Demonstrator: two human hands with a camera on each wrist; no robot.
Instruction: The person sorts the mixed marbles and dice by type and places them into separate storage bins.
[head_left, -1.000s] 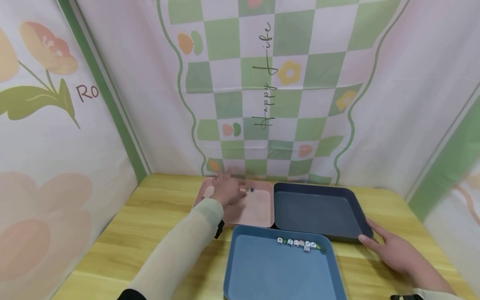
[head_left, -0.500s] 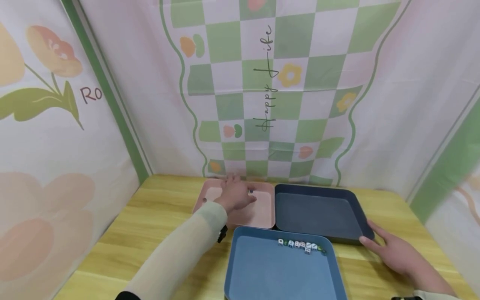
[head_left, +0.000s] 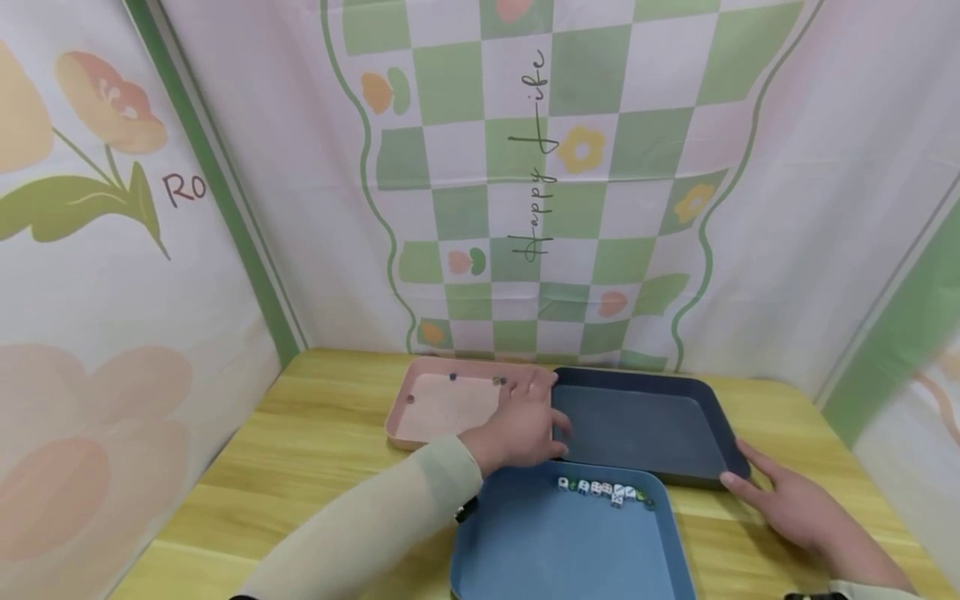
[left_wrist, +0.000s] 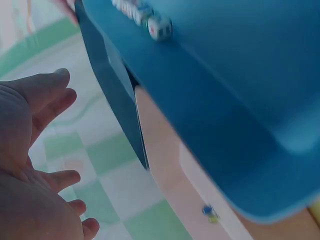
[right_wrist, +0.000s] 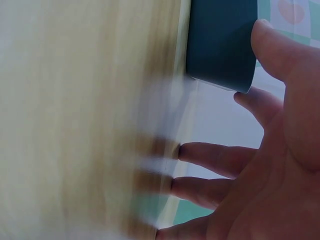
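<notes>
Near the back of the table (head_left: pixel 300 425), a dark tray (head_left: pixel 637 425) is laid flat, w/ its long side set left to right. Its near right corner is touched by the thumb & first finger of the right hand (head_left: pixel 791 500), so that hand looks best placed; its other fingers are spread wide, close to the wood. Over the join btwn the dark tray and a pink tray (head_left: pixel 442 412), the left hand (head_left: pixel 521 425) is held w/ fingers spread wide, & nothing is seen to be gripped. Most of the dark tray lies to the right of those fingers; whether its left rim is touched can't be told. That join seems to matter most. Dark blue-gray is shown all over the tray, w/ low walls & round corners. In the pink tray, tiny bits (left_wrist: pixel 207 210) are seen, incl. blue & yellow. Up front, white dice (head_left: pixel 596 488) are lined up in a blue tray (head_left: pixel 570 550).
</notes>
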